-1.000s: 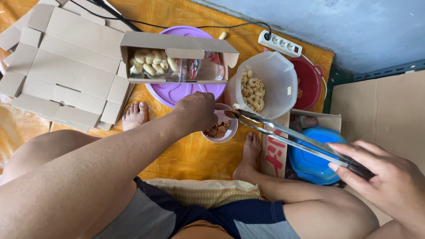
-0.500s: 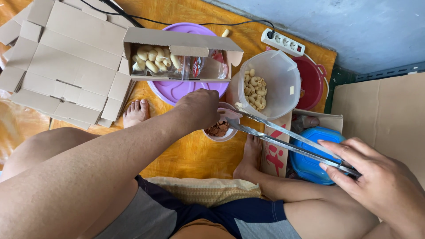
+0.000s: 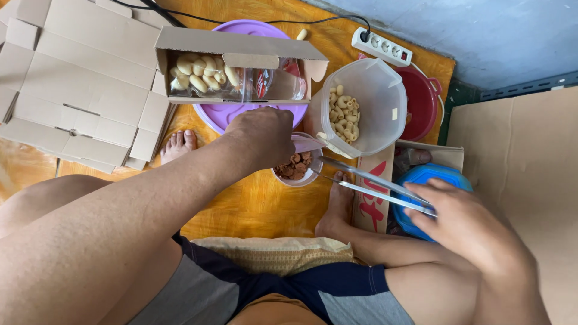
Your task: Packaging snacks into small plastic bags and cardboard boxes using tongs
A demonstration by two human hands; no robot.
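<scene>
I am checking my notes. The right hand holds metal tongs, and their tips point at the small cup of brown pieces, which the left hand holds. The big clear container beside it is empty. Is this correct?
Not quite. The head view shows the clear container holds pale curled crackers. The rest stands: the right hand holds the metal tongs toward the small cup under the left hand.

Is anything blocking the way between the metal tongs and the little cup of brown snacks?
Nothing visible. The metal tongs in the right hand point straight at the small clear plastic cup, which the left hand steadies from above.
</scene>
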